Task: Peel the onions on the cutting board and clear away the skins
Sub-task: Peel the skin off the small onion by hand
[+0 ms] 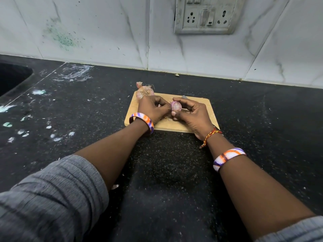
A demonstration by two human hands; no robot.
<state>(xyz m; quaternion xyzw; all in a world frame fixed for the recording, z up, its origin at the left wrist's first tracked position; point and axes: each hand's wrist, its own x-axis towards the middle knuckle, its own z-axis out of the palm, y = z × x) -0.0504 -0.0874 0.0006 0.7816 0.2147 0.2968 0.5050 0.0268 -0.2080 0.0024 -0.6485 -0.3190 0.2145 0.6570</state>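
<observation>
A small purple onion [176,106] is held over the wooden cutting board [207,109]. My right hand [189,114] grips it from the right, fingers curled over its top and thumb below. My left hand [153,107] pinches at the onion's left side with its fingertips. An unpeeled onion [144,92] with dry roots lies at the board's far left corner, half behind my left hand. A scrap of skin [139,84] sits just beyond it on the counter.
The board lies on a black speckled counter [166,163] marked with white stains at the left. A dark sink [12,75] is at the far left. A tiled wall with a socket panel [206,14] stands behind. A grey tip [184,97] pokes out behind my right hand.
</observation>
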